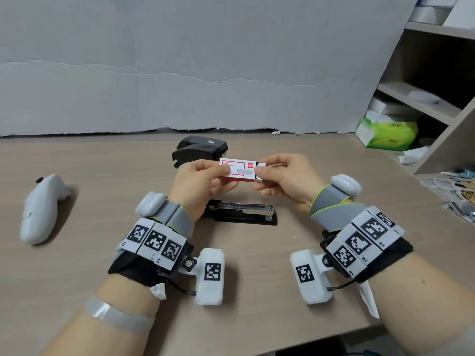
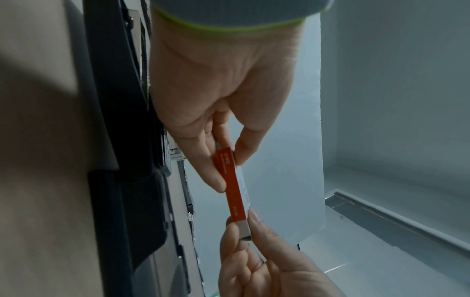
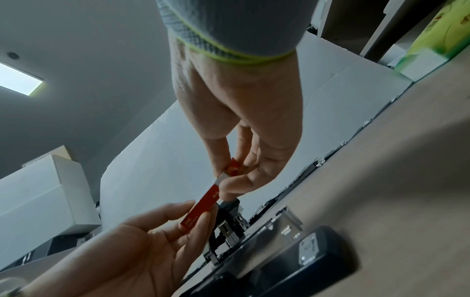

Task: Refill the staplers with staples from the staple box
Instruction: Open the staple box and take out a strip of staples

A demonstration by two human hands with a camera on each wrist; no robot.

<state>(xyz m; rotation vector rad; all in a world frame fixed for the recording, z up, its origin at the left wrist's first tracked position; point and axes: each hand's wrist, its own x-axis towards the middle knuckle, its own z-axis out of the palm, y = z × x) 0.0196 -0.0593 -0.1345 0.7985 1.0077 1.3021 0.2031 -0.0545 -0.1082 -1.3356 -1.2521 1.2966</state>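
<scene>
Left hand [image 1: 198,186] pinches the red-and-white cardboard staple box [image 1: 237,170] steady while right hand [image 1: 285,182] pinches its inner tray end, likely sliding it open above the opened black stapler [image 1: 244,214].

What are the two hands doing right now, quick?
Left hand: pinching the left end of the staple box.
Right hand: pinching the box's right end, where the inner tray sticks out.

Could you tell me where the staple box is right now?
In the head view, the staple box is held mid-air between both hands, above the opened stapler.
</scene>
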